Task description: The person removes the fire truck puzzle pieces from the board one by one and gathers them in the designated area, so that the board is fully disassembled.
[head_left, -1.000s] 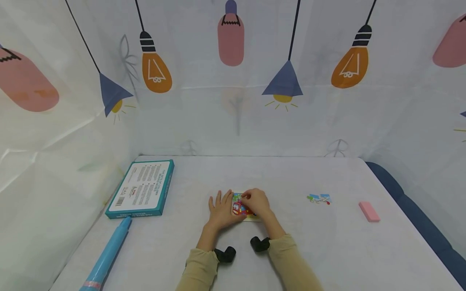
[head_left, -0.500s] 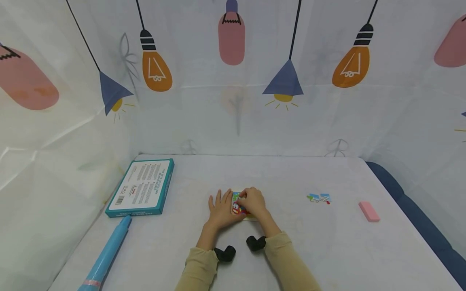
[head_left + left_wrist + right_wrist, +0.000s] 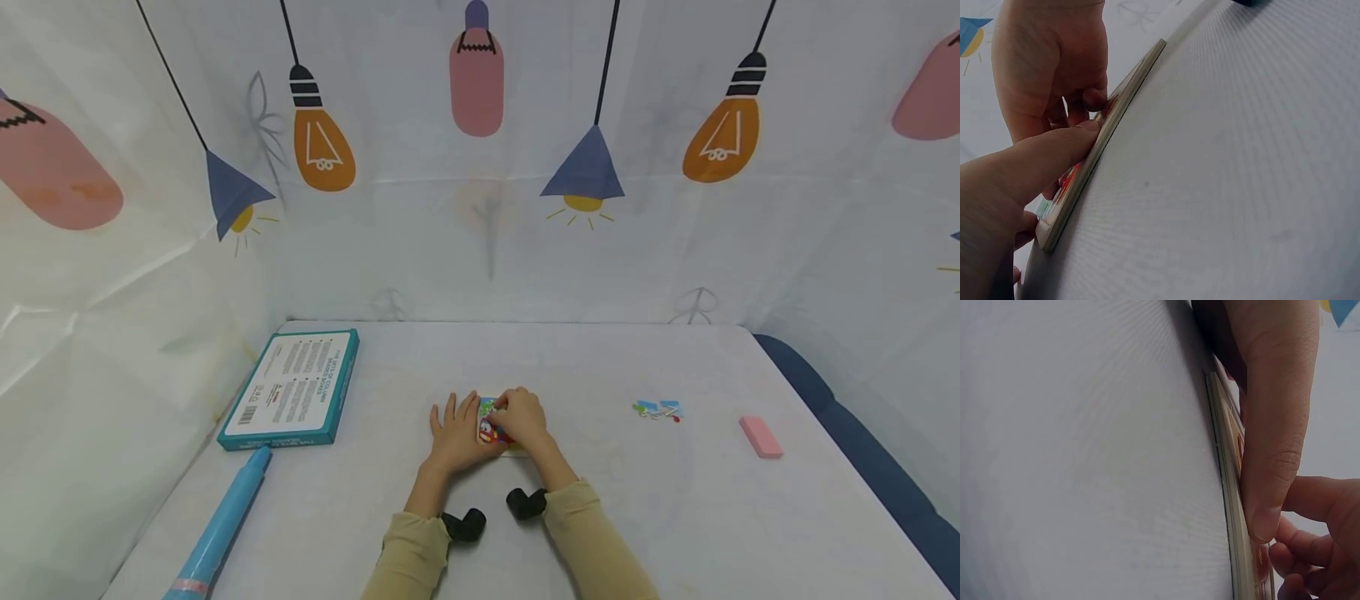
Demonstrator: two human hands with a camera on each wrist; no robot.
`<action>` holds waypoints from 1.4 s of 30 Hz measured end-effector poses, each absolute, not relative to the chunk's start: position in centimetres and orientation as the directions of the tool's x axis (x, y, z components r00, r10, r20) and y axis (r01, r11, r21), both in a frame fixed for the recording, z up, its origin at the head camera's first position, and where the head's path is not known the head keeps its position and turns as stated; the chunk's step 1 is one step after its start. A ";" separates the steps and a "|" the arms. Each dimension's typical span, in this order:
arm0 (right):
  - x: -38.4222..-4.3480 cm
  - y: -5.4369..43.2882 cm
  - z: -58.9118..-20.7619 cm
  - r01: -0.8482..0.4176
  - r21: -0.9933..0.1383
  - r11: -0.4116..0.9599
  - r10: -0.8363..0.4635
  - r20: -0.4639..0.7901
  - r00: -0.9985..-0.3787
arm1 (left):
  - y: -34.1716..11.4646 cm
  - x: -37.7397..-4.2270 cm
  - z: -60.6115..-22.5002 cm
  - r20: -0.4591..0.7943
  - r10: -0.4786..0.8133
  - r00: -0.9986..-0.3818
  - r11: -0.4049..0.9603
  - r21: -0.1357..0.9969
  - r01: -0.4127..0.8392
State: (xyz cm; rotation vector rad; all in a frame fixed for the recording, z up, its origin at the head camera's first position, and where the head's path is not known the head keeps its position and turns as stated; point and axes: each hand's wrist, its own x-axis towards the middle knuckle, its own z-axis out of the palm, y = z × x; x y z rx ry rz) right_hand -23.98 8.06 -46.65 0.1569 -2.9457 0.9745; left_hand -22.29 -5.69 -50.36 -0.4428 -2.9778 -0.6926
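Observation:
A small wooden picture board with a red cartoon figure lies on the white table, its pale edge showing in the left wrist view. My left hand lies along its left side with fingers spread, the thumb resting on the near edge. Over the board's right part is my right hand, fingers bent and fingertips down at the picture. In the right wrist view its thumb reaches onto the board. I cannot tell whether a piece is between these fingertips.
Several small loose puzzle pieces lie right of the hands, with a pink block farther right. A teal-edged box and a long blue tube lie on the left. Printed curtains hang behind the table.
My right hand has shifted slightly left and its fingertips have come lower on the picture; over the last half second it hardly moves. The left hand has stayed in place.

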 end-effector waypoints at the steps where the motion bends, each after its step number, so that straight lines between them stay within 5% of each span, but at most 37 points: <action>1: -24.0 8.0 -46.6 -0.106 -0.596 0.796 -0.084 0.064 -0.994 | -5.7 -22.3 -50.4 0.113 0.263 -0.958 0.858 0.427 0.286; 12: -24.0 8.1 -46.7 -0.087 -0.658 0.748 -0.071 0.052 -0.996 | -5.7 -22.2 -50.2 0.124 0.264 -0.957 0.855 0.428 0.292; 24: -24.4 8.7 -46.7 -0.068 -0.833 0.548 0.029 0.100 -0.995 | -5.9 -22.7 -52.1 0.198 0.271 -0.942 0.808 0.485 0.334; 32: -24.7 12.5 -46.1 0.060 -0.938 0.341 0.159 -0.005 -0.987 | -5.5 -22.3 -50.5 0.090 0.255 -0.963 0.848 0.457 0.267; 42: -24.0 19.3 -45.4 0.113 -0.952 0.284 0.258 -0.037 -0.965 | -5.6 -22.1 -50.3 0.067 0.257 -0.964 0.870 0.419 0.261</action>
